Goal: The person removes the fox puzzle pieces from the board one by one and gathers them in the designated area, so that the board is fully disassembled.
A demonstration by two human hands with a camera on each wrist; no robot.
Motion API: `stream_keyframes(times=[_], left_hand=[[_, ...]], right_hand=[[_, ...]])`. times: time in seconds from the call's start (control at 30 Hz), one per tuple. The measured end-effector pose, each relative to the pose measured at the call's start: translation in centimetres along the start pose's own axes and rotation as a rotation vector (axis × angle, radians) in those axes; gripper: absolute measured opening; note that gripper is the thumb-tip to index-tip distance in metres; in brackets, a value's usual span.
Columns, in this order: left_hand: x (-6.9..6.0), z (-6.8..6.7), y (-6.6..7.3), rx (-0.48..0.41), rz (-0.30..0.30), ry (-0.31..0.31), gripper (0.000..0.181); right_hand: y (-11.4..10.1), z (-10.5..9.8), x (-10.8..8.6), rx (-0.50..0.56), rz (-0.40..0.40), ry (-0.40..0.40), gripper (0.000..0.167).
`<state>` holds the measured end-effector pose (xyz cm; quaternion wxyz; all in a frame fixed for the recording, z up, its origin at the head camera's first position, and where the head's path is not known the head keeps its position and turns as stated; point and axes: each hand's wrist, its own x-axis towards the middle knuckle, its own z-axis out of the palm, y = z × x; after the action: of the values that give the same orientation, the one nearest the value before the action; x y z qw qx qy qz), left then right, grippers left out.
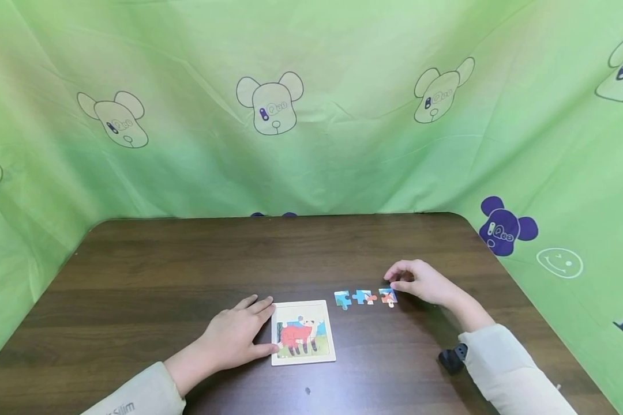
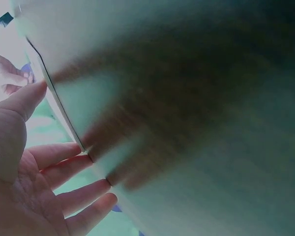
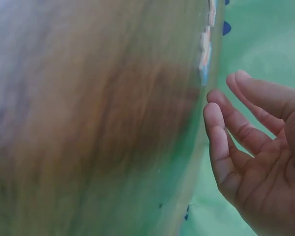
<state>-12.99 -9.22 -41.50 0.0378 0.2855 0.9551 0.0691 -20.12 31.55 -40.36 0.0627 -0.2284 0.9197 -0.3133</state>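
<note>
A square framed jigsaw puzzle [image 1: 303, 362] showing a red, dark-legged animal lies on the table. My left hand [image 1: 233, 337] rests at its left edge with fingers outstretched; in the left wrist view the thumb and some fingertips touch the thin board edge [image 2: 64, 118]. Right of the frame, three loose pieces form a row: a blue-green piece [image 1: 342, 298], a blue-and-red piece [image 1: 362, 297] and another blue-and-red piece [image 1: 387, 295]. Beside that last one is my right hand [image 1: 423, 282], fingers loosely bent; the right wrist view shows a gap between fingertips and pieces [image 3: 205, 59].
The brown wooden table [image 1: 187, 265] runs back to a green curtain [image 1: 342, 161] with printed bear heads, which also hangs along both sides. A small black device [image 1: 451, 360] sits at the right wrist, by the sleeve.
</note>
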Motion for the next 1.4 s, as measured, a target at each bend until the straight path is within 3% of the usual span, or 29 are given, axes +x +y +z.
stream_keyframes(times=[0.27, 0.47, 0.7, 1.4], left_hand=[[0.0, -0.4, 0.1, 0.002, 0.007, 0.001, 0.076], [0.0, -0.2, 0.1, -0.004, 0.005, -0.011, 0.076], [0.0, -0.3, 0.2, -0.004, 0.001, -0.005, 0.075], [0.0, 0.0, 0.1, -0.026, 0.008, 0.010, 0.075]], right_hand=[[-2.6, 0.5, 0.1, 0.039, -0.002, -0.026, 0.014], [-5.0, 2.4, 1.0, 0.148, -0.026, -0.107, 0.016], [-7.3, 4.6, 3.0, 0.167, -0.103, -0.153, 0.014], [-12.8, 9.5, 6.0, 0.090, -0.220, -0.341, 0.012]])
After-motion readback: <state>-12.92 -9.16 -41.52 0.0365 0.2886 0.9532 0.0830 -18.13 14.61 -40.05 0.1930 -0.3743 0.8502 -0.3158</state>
